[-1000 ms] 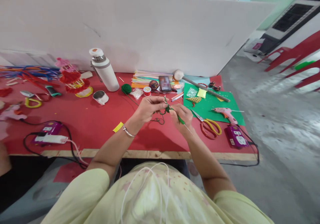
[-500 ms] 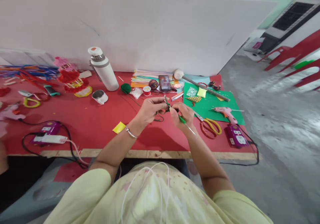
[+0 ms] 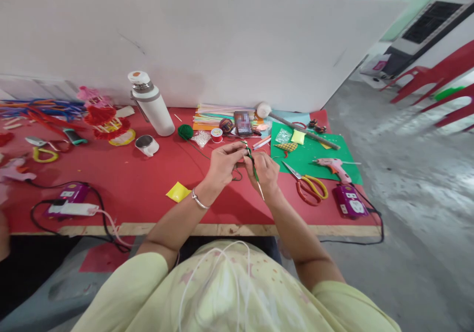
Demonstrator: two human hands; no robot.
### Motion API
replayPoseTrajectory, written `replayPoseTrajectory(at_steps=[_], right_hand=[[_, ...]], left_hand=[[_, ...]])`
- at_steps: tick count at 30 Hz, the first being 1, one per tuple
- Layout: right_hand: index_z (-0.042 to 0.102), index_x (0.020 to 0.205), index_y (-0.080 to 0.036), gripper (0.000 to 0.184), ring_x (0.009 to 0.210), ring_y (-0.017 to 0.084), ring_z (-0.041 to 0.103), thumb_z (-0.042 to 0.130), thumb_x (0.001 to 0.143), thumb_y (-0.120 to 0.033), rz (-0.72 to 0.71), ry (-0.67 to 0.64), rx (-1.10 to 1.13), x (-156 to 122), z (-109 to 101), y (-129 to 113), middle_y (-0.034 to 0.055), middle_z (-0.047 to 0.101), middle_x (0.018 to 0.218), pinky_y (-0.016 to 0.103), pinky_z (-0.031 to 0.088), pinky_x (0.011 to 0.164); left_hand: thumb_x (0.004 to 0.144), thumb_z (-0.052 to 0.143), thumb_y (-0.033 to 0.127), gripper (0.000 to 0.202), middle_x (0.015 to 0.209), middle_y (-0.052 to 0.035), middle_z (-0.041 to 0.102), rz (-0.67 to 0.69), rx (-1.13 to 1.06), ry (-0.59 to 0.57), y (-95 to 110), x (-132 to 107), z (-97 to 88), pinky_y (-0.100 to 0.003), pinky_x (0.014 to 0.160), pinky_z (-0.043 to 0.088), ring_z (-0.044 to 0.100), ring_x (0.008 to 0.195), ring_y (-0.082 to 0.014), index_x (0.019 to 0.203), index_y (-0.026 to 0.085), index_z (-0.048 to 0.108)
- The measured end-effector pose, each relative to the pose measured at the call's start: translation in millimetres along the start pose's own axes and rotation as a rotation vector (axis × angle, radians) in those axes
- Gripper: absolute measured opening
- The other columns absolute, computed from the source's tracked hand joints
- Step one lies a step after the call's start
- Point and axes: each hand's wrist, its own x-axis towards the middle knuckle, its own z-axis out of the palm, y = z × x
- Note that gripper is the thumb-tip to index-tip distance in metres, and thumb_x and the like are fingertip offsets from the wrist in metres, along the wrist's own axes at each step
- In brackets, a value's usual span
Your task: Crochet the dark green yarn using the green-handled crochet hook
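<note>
My right hand [image 3: 268, 171] is closed around a crochet hook [image 3: 260, 187] with a green grip; its metal shaft sticks out toward me. My left hand [image 3: 222, 166], wearing a silver bangle, pinches a small piece of dark green crochet [image 3: 248, 149] at the hook's far end. The fingers cover most of that piece. A green yarn ball [image 3: 185, 132] lies further back, its strand running across the red table toward my hands. Scissors [image 3: 307, 184] with red and yellow handles lie to the right of my right hand.
A white bottle [image 3: 153, 107] and a steel cup [image 3: 147, 145] stand left. On the right, a pink glue gun [image 3: 335, 168] lies on green sheet, near a purple power box [image 3: 351, 201]. A white board [image 3: 222, 45] closes off the back. Another person's arm shows at the left edge.
My right hand has turned and shifted slightly left, so the hook's shaft now points more nearly toward me. Both hands are closer together around the green crochet.
</note>
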Motion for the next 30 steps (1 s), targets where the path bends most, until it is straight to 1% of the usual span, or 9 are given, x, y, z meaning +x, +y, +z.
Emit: replayPoseTrajectory(at_steps=[4, 6, 9, 13, 18, 20, 24, 27, 30], right_hand=[[0.066, 0.106, -0.02, 0.017, 0.078, 0.021, 0.07, 0.059, 0.105, -0.035, -0.006, -0.003, 0.205, -5, 1, 15, 0.0086, 0.075, 0.086, 0.032, 0.054, 0.073], [0.068, 0.108, -0.021, 0.021, 0.081, 0.021, 0.073, 0.059, 0.104, -0.039, -0.049, -0.03, 0.308, -6, -1, 25, 0.0089, 0.077, 0.09, 0.033, 0.057, 0.076], [0.07, 0.109, -0.022, 0.026, 0.084, 0.022, 0.076, 0.061, 0.102, -0.045, -0.128, -0.08, 0.338, -6, -6, 36, 0.01, 0.079, 0.094, 0.035, 0.06, 0.079], [0.07, 0.11, -0.021, 0.026, 0.088, 0.023, 0.077, 0.066, 0.1, -0.045, -0.174, -0.093, 0.339, -3, -8, 38, 0.0112, 0.08, 0.096, 0.037, 0.061, 0.084], [0.07, 0.11, -0.021, 0.026, 0.084, 0.022, 0.077, 0.068, 0.098, -0.044, -0.259, -0.022, 0.427, 6, -6, 37, 0.0106, 0.08, 0.093, 0.036, 0.062, 0.082], [0.071, 0.11, -0.021, 0.029, 0.084, 0.022, 0.077, 0.066, 0.099, -0.048, -0.246, -0.047, 0.412, 9, -6, 39, 0.0104, 0.08, 0.092, 0.035, 0.062, 0.08], [0.073, 0.109, -0.021, 0.036, 0.085, 0.022, 0.077, 0.061, 0.099, -0.054, -0.189, -0.059, 0.388, 9, -7, 43, 0.0106, 0.079, 0.094, 0.034, 0.062, 0.08], [0.073, 0.111, -0.021, 0.032, 0.086, 0.021, 0.077, 0.064, 0.099, -0.05, -0.145, -0.034, 0.416, 5, -9, 42, 0.0103, 0.08, 0.095, 0.032, 0.061, 0.08], [0.073, 0.111, -0.02, 0.03, 0.088, 0.022, 0.077, 0.066, 0.098, -0.047, -0.087, -0.062, 0.409, 4, -10, 40, 0.011, 0.08, 0.096, 0.033, 0.061, 0.082]], left_hand=[[0.058, 0.094, 0.02, 0.036, 0.074, -0.0015, 0.074, -0.175, -0.018, -0.148, 7, 5, -16.0, -0.025, 0.056, 0.056, 0.069, 0.062, -0.0133, 0.089, 0.015, 0.076], [0.059, 0.093, 0.019, 0.034, 0.074, -0.0022, 0.074, -0.206, 0.014, -0.211, 11, 8, -25.4, -0.024, 0.054, 0.054, 0.07, 0.062, -0.0141, 0.088, 0.015, 0.077], [0.061, 0.092, 0.018, 0.03, 0.072, -0.0024, 0.074, -0.213, 0.056, -0.265, 14, 9, -34.0, -0.026, 0.056, 0.055, 0.068, 0.058, -0.013, 0.087, 0.015, 0.078], [0.063, 0.089, 0.019, 0.025, 0.068, -0.0021, 0.071, -0.236, 0.067, -0.357, 18, 7, -33.6, -0.026, 0.054, 0.053, 0.064, 0.052, -0.0117, 0.085, 0.015, 0.077], [0.063, 0.087, 0.019, 0.021, 0.064, -0.0041, 0.068, -0.408, 0.03, -0.508, 21, 7, -30.7, -0.028, 0.056, 0.055, 0.065, 0.054, -0.0148, 0.078, 0.014, 0.073], [0.063, 0.088, 0.019, 0.022, 0.066, -0.0045, 0.069, -0.4, 0.016, -0.502, 21, 8, -31.2, -0.027, 0.056, 0.055, 0.066, 0.055, -0.0144, 0.08, 0.014, 0.074], [0.064, 0.094, 0.021, 0.028, 0.067, -0.0036, 0.069, -0.291, -0.002, -0.468, 17, 8, -32.7, -0.024, 0.054, 0.053, 0.065, 0.055, -0.0125, 0.086, 0.014, 0.078], [0.065, 0.097, 0.025, 0.03, 0.07, -0.0035, 0.07, -0.234, -0.018, -0.447, 13, 5, -32.7, -0.024, 0.055, 0.054, 0.067, 0.057, -0.0121, 0.087, 0.014, 0.079], [0.066, 0.097, 0.027, 0.031, 0.072, -0.0038, 0.072, -0.204, -0.005, -0.404, 11, 2, -30.5, -0.023, 0.054, 0.054, 0.069, 0.059, -0.0127, 0.089, 0.015, 0.08]])
